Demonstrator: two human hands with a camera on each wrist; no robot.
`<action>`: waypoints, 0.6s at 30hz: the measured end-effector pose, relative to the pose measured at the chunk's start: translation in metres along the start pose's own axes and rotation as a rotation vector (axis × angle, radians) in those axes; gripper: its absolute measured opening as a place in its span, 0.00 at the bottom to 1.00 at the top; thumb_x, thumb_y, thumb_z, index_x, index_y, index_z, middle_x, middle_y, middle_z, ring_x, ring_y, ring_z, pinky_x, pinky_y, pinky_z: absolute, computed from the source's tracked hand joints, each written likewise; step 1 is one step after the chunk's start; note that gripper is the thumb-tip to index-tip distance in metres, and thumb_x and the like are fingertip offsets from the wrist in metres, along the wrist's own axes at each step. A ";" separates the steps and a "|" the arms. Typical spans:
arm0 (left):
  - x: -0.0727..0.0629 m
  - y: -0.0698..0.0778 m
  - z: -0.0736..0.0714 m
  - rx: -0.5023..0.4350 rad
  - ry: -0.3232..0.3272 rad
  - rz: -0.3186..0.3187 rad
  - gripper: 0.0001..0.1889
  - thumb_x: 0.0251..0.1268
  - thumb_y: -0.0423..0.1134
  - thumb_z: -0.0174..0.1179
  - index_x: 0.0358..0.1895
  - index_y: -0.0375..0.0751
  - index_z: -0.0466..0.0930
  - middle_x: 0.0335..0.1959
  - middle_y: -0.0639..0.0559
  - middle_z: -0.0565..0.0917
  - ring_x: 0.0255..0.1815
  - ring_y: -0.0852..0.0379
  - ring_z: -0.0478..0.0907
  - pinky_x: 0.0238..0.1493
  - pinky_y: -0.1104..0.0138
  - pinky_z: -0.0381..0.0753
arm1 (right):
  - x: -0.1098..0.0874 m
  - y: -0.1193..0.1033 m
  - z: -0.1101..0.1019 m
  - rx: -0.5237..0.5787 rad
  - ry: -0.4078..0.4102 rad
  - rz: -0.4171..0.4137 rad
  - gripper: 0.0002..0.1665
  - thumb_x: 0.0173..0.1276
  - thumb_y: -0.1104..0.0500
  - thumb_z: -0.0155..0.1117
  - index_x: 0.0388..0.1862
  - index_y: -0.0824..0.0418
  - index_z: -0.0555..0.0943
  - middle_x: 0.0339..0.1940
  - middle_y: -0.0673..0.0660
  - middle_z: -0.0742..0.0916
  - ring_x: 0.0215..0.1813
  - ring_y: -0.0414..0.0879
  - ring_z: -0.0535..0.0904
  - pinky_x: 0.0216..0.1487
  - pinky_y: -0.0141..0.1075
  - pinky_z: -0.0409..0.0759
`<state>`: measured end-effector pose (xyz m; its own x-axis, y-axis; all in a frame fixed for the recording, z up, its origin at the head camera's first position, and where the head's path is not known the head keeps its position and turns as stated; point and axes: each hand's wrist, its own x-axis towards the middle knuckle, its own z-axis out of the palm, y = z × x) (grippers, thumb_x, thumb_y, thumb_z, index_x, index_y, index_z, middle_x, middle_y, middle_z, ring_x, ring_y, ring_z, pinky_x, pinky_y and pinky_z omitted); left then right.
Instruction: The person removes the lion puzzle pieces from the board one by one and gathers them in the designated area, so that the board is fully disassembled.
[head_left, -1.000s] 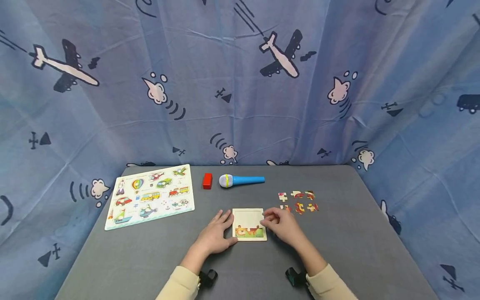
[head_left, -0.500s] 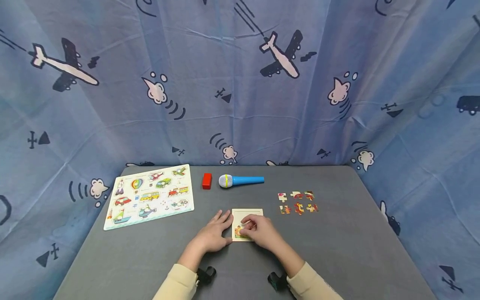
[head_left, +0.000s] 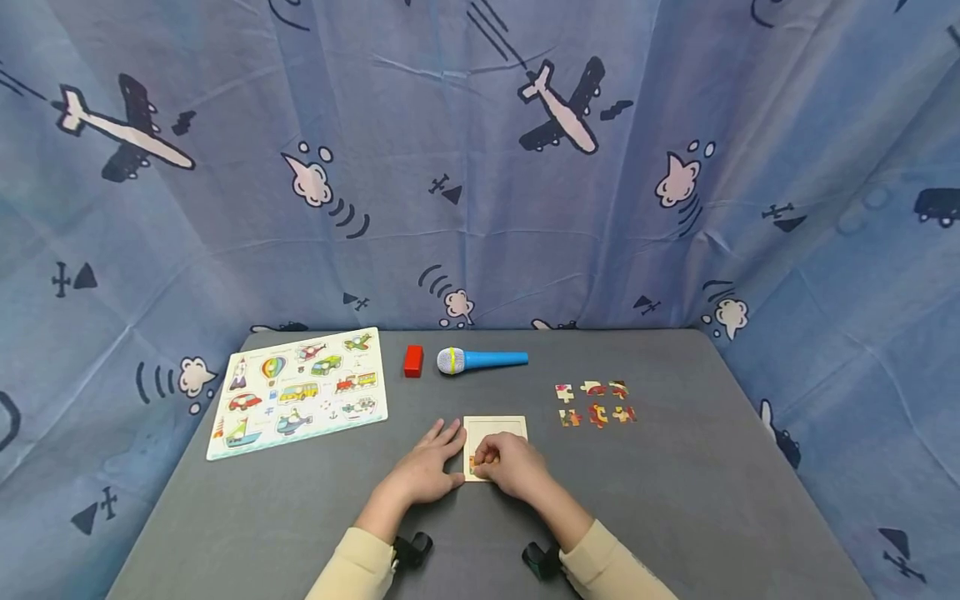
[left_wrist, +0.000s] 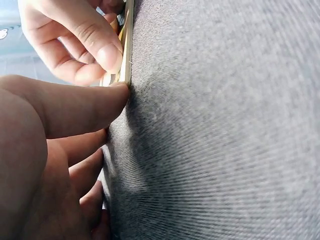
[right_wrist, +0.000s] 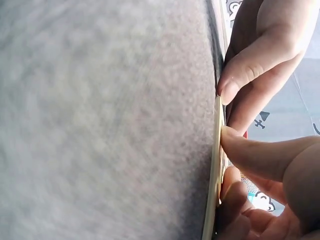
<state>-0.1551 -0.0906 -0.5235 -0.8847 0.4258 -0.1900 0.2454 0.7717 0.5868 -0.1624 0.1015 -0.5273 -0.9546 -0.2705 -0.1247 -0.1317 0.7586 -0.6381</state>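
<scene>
A small wooden puzzle frame (head_left: 495, 419) lies on the grey table. Along its near side a strip of puzzle pieces (head_left: 472, 468) shows only partly, under my right hand (head_left: 513, 467). That hand bends its fingers over the lower left of the frame; its thumb touches down there in the right wrist view. Whether it pinches a piece is hidden. Beside the frame's left edge rests my left hand (head_left: 427, 471), fingers spread and straight. In the left wrist view, the left thumb (left_wrist: 85, 107) touches the frame's corner.
Several loose puzzle pieces (head_left: 597, 415) lie in two rows at the right. A large vehicle picture board (head_left: 300, 392) sits at the left. Behind the frame are a red block (head_left: 413, 362) and a blue toy microphone (head_left: 495, 359). A printed curtain (head_left: 465, 167) hangs behind the table.
My right hand has moved left from the frame's right edge to over its lower left, covering most of the pieces there. My left hand stays almost still. The loose pieces have not moved.
</scene>
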 end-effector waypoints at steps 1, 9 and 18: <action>0.001 0.000 0.000 0.000 0.001 0.001 0.37 0.66 0.42 0.66 0.77 0.40 0.64 0.81 0.47 0.59 0.83 0.41 0.48 0.75 0.41 0.60 | 0.000 0.000 0.000 -0.001 0.005 0.004 0.11 0.58 0.57 0.78 0.37 0.52 0.83 0.26 0.45 0.79 0.26 0.39 0.71 0.28 0.36 0.67; 0.000 -0.001 0.000 0.000 0.002 0.008 0.37 0.65 0.42 0.66 0.76 0.39 0.65 0.81 0.46 0.59 0.83 0.40 0.48 0.75 0.41 0.60 | 0.000 -0.001 0.000 0.005 0.004 0.015 0.16 0.58 0.57 0.79 0.42 0.54 0.82 0.28 0.48 0.80 0.26 0.40 0.71 0.28 0.36 0.67; 0.001 0.001 0.000 0.009 -0.005 -0.004 0.37 0.65 0.42 0.66 0.76 0.40 0.65 0.81 0.47 0.59 0.83 0.41 0.48 0.75 0.41 0.60 | 0.001 -0.002 -0.001 0.011 0.040 -0.004 0.18 0.56 0.60 0.80 0.37 0.50 0.78 0.29 0.46 0.80 0.27 0.40 0.71 0.29 0.35 0.66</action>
<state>-0.1556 -0.0895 -0.5230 -0.8837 0.4252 -0.1958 0.2456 0.7772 0.5793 -0.1629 0.1006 -0.5254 -0.9640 -0.2496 -0.0914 -0.1332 0.7512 -0.6465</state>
